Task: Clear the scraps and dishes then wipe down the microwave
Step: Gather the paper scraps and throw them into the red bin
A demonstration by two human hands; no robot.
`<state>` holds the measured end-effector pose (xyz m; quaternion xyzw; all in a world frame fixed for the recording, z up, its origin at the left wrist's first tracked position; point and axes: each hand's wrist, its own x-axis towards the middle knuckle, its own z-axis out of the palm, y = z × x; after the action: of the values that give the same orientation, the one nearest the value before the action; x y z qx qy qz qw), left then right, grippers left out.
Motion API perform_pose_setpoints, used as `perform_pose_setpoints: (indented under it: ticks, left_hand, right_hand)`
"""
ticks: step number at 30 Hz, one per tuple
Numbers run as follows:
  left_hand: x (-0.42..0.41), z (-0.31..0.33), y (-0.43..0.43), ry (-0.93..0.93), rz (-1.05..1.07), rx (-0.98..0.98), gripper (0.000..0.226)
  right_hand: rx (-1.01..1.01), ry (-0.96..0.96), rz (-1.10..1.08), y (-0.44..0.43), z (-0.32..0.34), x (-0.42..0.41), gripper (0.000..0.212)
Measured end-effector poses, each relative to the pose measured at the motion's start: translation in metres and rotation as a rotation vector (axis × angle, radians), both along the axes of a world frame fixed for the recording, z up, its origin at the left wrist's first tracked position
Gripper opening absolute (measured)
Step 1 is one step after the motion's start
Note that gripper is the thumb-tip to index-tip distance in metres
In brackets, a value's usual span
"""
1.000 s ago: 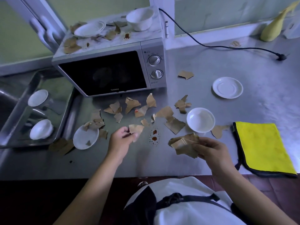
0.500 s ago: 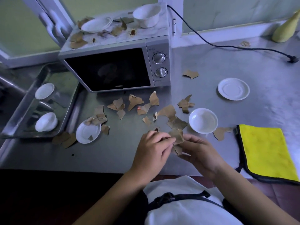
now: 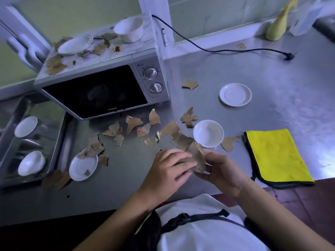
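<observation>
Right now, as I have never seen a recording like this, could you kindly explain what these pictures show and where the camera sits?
No machine here: a person works with bare hands, and every picture comes from one wide-angle camera on their head, looking down, so the arms enter from below. The left hand and right hand together hold a bundle of brown scraps above a steel counter. Loose scraps lie before the microwave, whose top carries more, plus a plate and a deep bowl. On the counter sit a small bowl, a saucer, a littered plate and a yellow cloth. A metal tray at the left holds two white dishes.
</observation>
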<state>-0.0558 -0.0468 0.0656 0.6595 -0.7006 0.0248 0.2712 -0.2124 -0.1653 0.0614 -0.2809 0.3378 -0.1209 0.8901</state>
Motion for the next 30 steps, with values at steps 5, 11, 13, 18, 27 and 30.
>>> perform_pose_setpoints:
  ticks: [5,11,13,18,27,30]
  left_hand:
    - [-0.001,-0.001,-0.004,0.072,-0.029,-0.018,0.018]
    - [0.004,0.001,-0.001,0.077,0.02,-0.016,0.018]
    - [0.004,0.001,0.0,0.079,0.026,-0.024,0.017]
    - [0.001,-0.004,0.002,0.063,0.034,-0.008,0.018]
    - [-0.002,0.008,0.009,0.703,0.388,0.078,0.03]
    - [-0.003,0.007,0.001,1.392,0.481,0.342,0.052]
  right_hand:
    - [0.037,-0.005,-0.005,-0.003,-0.001,-0.003,0.037]
    - [-0.105,0.009,0.09,-0.002,0.008,0.0,0.03]
    - [-0.152,0.029,0.103,0.001,0.009,0.001,0.03]
    - [-0.224,0.046,0.088,0.004,0.009,0.005,0.026]
    - [-0.245,0.163,-0.075,0.005,-0.003,0.004,0.019]
    - [-0.268,0.201,-0.099,0.005,-0.003,0.003,0.018]
